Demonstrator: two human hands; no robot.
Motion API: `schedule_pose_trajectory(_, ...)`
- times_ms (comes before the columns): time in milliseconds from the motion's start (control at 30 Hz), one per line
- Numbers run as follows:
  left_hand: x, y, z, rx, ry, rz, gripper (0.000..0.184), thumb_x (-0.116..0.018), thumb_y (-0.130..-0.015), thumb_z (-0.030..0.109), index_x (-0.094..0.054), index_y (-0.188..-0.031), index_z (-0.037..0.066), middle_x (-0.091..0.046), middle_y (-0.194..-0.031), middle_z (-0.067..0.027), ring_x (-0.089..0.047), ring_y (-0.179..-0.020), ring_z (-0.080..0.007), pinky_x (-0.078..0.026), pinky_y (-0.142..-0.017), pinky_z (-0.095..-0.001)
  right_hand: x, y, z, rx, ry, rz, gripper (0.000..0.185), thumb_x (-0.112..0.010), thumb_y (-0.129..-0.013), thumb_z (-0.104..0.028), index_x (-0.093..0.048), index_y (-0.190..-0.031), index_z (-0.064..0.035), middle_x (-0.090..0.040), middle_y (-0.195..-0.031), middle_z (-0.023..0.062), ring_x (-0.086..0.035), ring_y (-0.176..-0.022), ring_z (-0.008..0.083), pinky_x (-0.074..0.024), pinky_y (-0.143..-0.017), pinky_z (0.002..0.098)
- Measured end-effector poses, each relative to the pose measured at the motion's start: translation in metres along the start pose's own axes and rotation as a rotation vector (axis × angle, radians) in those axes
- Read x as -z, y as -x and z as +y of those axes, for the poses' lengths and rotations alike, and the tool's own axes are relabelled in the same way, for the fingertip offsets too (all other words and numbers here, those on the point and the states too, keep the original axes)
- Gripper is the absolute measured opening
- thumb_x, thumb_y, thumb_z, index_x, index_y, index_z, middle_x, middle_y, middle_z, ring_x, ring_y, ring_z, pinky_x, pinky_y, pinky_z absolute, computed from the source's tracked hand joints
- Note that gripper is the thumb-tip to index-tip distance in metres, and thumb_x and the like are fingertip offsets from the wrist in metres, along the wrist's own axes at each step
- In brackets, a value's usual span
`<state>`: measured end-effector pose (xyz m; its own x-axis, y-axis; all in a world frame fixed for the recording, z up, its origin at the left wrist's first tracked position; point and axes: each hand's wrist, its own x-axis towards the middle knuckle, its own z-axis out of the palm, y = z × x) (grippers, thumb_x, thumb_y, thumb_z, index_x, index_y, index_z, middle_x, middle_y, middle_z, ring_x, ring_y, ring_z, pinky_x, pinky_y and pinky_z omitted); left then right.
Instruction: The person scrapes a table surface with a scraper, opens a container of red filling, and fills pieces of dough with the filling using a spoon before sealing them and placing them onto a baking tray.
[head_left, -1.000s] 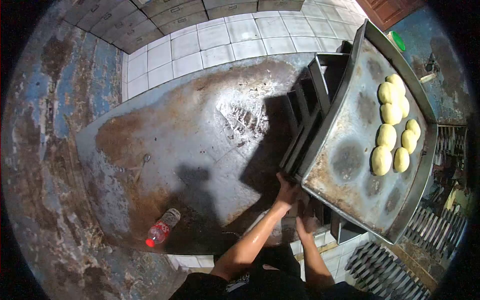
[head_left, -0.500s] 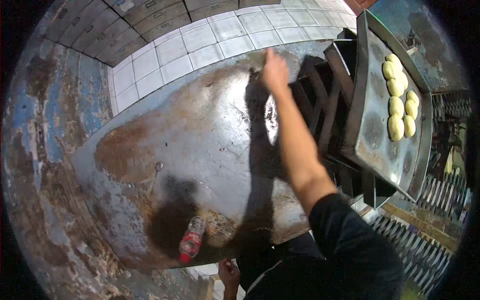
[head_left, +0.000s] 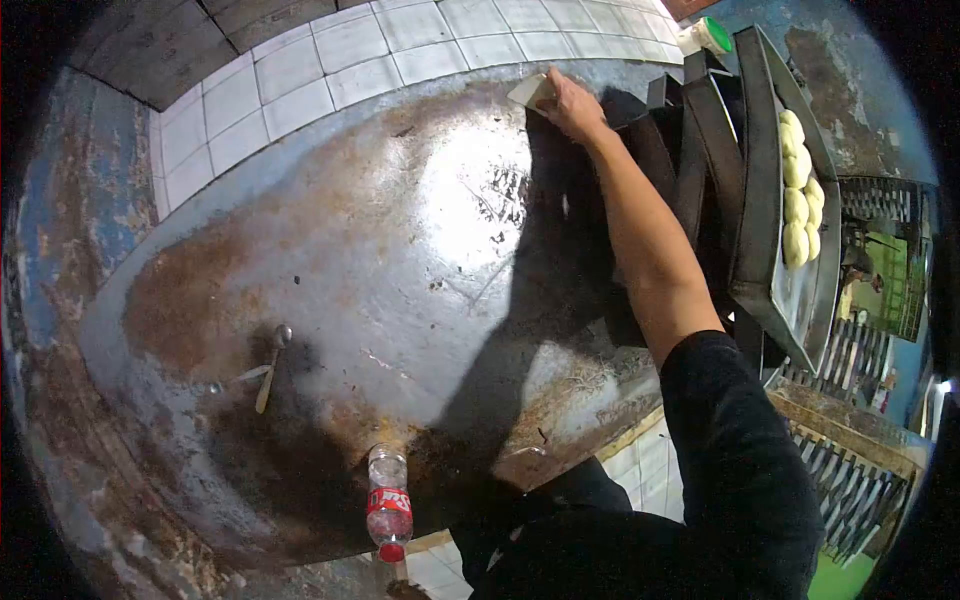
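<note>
My right hand [head_left: 577, 108] reaches to the far edge of the worn metal tabletop [head_left: 330, 270]. Its fingers are closed on a flat, cream-coloured scraper [head_left: 530, 92], held low against the surface near the tiled wall. A dark shape at the bottom edge, below the bottle, may be my left hand [head_left: 405, 590]; its fingers cannot be made out. A clear plastic bottle [head_left: 388, 500] with a red label and red cap lies near the table's front edge. Further left is a spoon [head_left: 272, 370] with a pale handle.
Stacked deep metal trays [head_left: 755, 170] stand at the right, close to my right arm. Several pale dough pieces [head_left: 796, 205] sit in the top one. Behind it is a white tub with a green lid [head_left: 716, 36]. White tiles [head_left: 420, 45] line the back; slatted racks [head_left: 850, 490] stand further right.
My view has shifted. The cream scraper now shows in my right hand at the far edge. The left hand has dropped almost out of sight at the bottom.
</note>
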<state>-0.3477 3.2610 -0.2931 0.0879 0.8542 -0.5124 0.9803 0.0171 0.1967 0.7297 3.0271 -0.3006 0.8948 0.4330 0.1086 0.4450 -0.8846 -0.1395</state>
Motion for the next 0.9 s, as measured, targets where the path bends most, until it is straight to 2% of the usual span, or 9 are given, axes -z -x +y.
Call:
schedule_pose_trajectory(167, 0.002, -0.033, 0.0, 0.028, 0.065, -0.055, 0.058, -0.067, -0.095, 0.043, -0.046, -0.142, 0.016, -0.052, -0.137, -0.018, -0.056, -0.118, -0.0277, -0.051, -0.096, -0.0403, -0.014, 0.023, -0.014, -0.061, 0.009, 0.017, 0.042, -0.073, -0.089, -0.022, -0.048, -0.118, -0.0059, -0.068, -0.107, 0.0244, -0.064, -0.105, 0.0464, -0.051, -0.086, 0.0528)
schedule_pose_trajectory(367, 0.001, -0.051, -0.007, 0.102, 0.194, -0.108, 0.05, -0.067, -0.094, 0.038, -0.049, -0.133, 0.013, -0.054, -0.125, -0.0158, -0.056, -0.106, -0.0268, -0.051, -0.088, -0.0404, 0.014, 0.068, -0.06, -0.011, -0.113, 0.019, 0.039, -0.073, -0.088, -0.02, -0.049, -0.116, -0.0062, -0.068, -0.107, 0.0253, -0.064, -0.105, 0.0459, -0.0509, -0.086, 0.0526)
schedule_pose_trajectory(467, -0.001, -0.056, -0.014, 0.145, 0.28, -0.149, 0.046, -0.067, -0.094, 0.035, -0.051, -0.129, 0.011, -0.055, -0.12, -0.0147, -0.057, -0.101, -0.0263, -0.052, -0.084, -0.0405, 0.024, 0.099, -0.087, -0.066, -0.125, 0.003, 0.04, -0.074, -0.087, -0.019, -0.049, -0.116, -0.0074, -0.067, -0.106, 0.0243, -0.064, -0.103, 0.0455, -0.0511, -0.086, 0.0524)
schedule_pose_trajectory(567, -0.002, -0.059, -0.023, 0.194, 0.312, -0.176, 0.041, -0.068, -0.094, 0.032, -0.052, -0.124, 0.009, -0.056, -0.114, -0.0137, -0.057, -0.095, -0.0259, -0.052, -0.08, -0.0406, 0.015, 0.117, -0.098, -0.073, -0.028, -0.019, 0.04, -0.072, -0.086, -0.019, -0.049, -0.118, -0.0086, -0.067, -0.102, 0.0228, -0.065, -0.1, 0.0435, -0.0519, -0.083, 0.0525)
schedule_pose_trajectory(767, 0.003, -0.078, -0.044, 0.247, 0.312, -0.207, 0.034, -0.068, -0.093, 0.026, -0.055, -0.116, 0.005, -0.059, -0.102, -0.0115, -0.057, -0.084, -0.0249, -0.052, -0.072, -0.0407, 0.013, 0.166, -0.143, -0.095, -0.135, -0.024, 0.04, -0.071, -0.091, -0.024, -0.049, -0.118, -0.0058, -0.065, -0.102, 0.0223, -0.064, -0.098, 0.0438, -0.0513, -0.081, 0.0526)
schedule_pose_trajectory(800, 0.002, -0.084, -0.044, 0.25, 0.322, -0.209, 0.032, -0.068, -0.093, 0.025, -0.056, -0.115, 0.005, -0.059, -0.1, -0.0111, -0.057, -0.082, -0.0248, -0.052, -0.071, -0.0407, 0.011, 0.175, -0.151, -0.059, -0.104, 0.048, 0.039, -0.07, -0.091, -0.022, -0.049, -0.119, -0.0053, -0.065, -0.102, 0.0213, -0.064, -0.097, 0.0427, -0.0514, -0.081, 0.0513)
schedule_pose_trajectory(833, 0.006, -0.092, -0.044, 0.257, 0.333, -0.227, 0.031, -0.068, -0.093, 0.024, -0.056, -0.113, 0.004, -0.06, -0.098, -0.0108, -0.057, -0.08, -0.0246, -0.052, -0.07, -0.0408, 0.012, 0.182, -0.162, -0.125, -0.129, -0.052, 0.036, -0.068, -0.091, -0.018, -0.05, -0.12, -0.0051, -0.065, -0.103, 0.0207, -0.065, -0.097, 0.0419, -0.0515, -0.081, 0.0501)
schedule_pose_trajectory(900, 0.017, -0.11, -0.041, 0.341, 0.399, -0.294, 0.029, -0.068, -0.093, 0.023, -0.057, -0.11, 0.003, -0.06, -0.094, -0.0101, -0.058, -0.077, -0.0243, -0.052, -0.067, -0.0408, 0.006, 0.206, -0.187, -0.152, -0.315, -0.05, 0.036, -0.068, -0.088, -0.013, -0.051, -0.12, -0.006, -0.066, -0.103, 0.02, -0.065, -0.098, 0.041, -0.052, -0.081, 0.0496)
